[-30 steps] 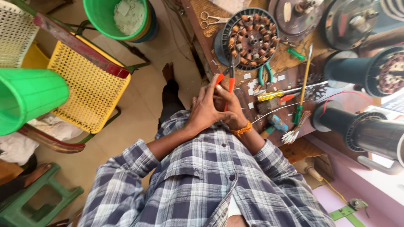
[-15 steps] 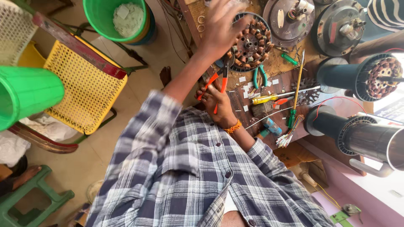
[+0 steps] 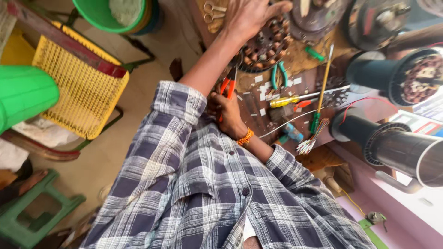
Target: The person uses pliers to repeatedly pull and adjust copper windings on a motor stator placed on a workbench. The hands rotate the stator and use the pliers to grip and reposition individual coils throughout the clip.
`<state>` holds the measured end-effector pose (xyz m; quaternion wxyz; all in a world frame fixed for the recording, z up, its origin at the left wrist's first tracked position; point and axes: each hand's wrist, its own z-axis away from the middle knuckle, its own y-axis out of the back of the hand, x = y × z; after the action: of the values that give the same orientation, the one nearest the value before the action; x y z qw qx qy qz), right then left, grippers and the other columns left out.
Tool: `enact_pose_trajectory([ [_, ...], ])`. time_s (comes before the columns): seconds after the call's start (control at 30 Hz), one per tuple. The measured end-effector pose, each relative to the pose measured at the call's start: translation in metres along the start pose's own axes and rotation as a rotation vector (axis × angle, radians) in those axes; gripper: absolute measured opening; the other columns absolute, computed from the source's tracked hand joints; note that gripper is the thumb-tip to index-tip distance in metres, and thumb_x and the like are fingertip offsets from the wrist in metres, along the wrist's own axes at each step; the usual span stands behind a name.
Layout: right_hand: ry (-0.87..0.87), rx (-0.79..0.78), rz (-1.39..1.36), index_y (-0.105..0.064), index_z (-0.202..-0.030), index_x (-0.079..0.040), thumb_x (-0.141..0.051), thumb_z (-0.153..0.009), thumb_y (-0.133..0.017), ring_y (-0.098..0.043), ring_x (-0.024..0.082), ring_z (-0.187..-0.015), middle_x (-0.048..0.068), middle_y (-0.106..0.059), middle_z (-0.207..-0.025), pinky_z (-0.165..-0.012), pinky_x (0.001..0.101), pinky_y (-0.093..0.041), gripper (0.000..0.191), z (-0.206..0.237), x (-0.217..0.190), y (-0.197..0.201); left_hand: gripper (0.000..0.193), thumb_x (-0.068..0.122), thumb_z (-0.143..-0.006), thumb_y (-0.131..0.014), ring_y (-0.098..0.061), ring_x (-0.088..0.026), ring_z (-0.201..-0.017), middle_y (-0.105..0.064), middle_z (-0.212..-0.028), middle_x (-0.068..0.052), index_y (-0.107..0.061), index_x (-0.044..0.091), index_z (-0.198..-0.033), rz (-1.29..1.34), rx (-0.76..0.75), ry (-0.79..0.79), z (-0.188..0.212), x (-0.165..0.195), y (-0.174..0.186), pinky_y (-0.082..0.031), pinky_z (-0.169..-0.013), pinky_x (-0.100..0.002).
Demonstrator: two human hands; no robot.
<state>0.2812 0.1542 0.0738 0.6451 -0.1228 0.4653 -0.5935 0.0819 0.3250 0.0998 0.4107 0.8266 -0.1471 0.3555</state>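
My left hand [image 3: 251, 16] is stretched out to the far side of the workbench and rests, fingers spread, on a round motor stator with copper coils [image 3: 265, 44]. My right hand [image 3: 228, 110], with an orange bracelet at the wrist, stays close to my body and grips red-handled pliers [image 3: 229, 85] that point toward the stator. My checked shirt fills the lower part of the view.
On the wooden bench lie green-handled pliers [image 3: 277, 76], a yellow screwdriver [image 3: 288, 100], scissors [image 3: 214, 11] and a bundle of wires [image 3: 311, 138]. Dark motor housings [image 3: 397, 76] stand at the right. A yellow chair [image 3: 69, 83], green bucket [image 3: 110, 14] and green stool [image 3: 27, 221] stand on the floor at the left.
Both hands were together at the pliers. My left hand has since reached away up to the stator, while my right hand kept the pliers.
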Motion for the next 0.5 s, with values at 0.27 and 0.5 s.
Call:
enact_pose_trajectory([
  [0.27,0.492,0.306,1.594,-0.052,-0.13,0.004,-0.014,-0.086,-0.07,-0.065,0.041,-0.079,0.024,-0.067,-0.096,-0.068,0.0489,-0.051,0.051,-0.001,-0.057,-0.013,0.085,0.087,-0.088,-0.038,-0.069,-0.038,-0.061,-0.065,-0.061,-0.016,-0.069,0.01,-0.073,-0.202,-0.212,0.077,-0.012,0.002,0.008,-0.052,-0.052,-0.052],
  [0.5,0.524,0.106,1.57,-0.064,-0.127,-0.003,-0.014,-0.096,-0.068,-0.069,0.034,-0.095,0.02,-0.07,-0.107,-0.08,0.0429,-0.053,0.033,0.036,-0.07,0.002,0.086,0.083,-0.094,-0.035,-0.069,-0.039,-0.06,-0.067,-0.065,-0.019,-0.07,0.006,-0.078,-0.228,-0.191,0.019,-0.01,0.004,0.011,-0.051,-0.048,-0.053],
])
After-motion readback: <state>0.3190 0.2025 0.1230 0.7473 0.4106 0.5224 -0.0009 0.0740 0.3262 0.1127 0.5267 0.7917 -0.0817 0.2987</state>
